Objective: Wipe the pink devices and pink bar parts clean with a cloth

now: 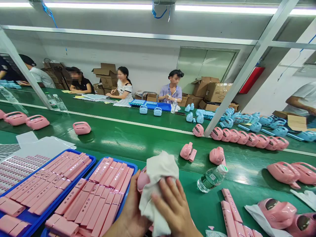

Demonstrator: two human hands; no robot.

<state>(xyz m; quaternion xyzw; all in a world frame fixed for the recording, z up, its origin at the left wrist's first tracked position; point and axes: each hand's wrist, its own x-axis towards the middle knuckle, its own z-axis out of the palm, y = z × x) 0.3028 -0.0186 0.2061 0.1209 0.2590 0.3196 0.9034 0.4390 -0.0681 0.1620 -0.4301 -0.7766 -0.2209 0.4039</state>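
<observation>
My left hand (133,207) is wrapped round a rounded pink plastic housing (143,179), most of which is hidden. Over it lies a white cloth (161,167). My right hand (174,202) presses the cloth against the housing, fingers bent over the fabric. Just left of my hands is a blue tray (134,166) packed with long pink plastic pieces (98,197). To the right, a clear water bottle (212,177) leans at a tilt, with more long pink pieces (233,210) below it.
A second blue tray (92,158) and printed sheets (27,168) lie at left. Pink housings (247,138) line the green belt (138,141); others (276,210) sit at lower right. A slanted metal post (237,75) crosses the right side. Several co-workers (170,90) sit opposite.
</observation>
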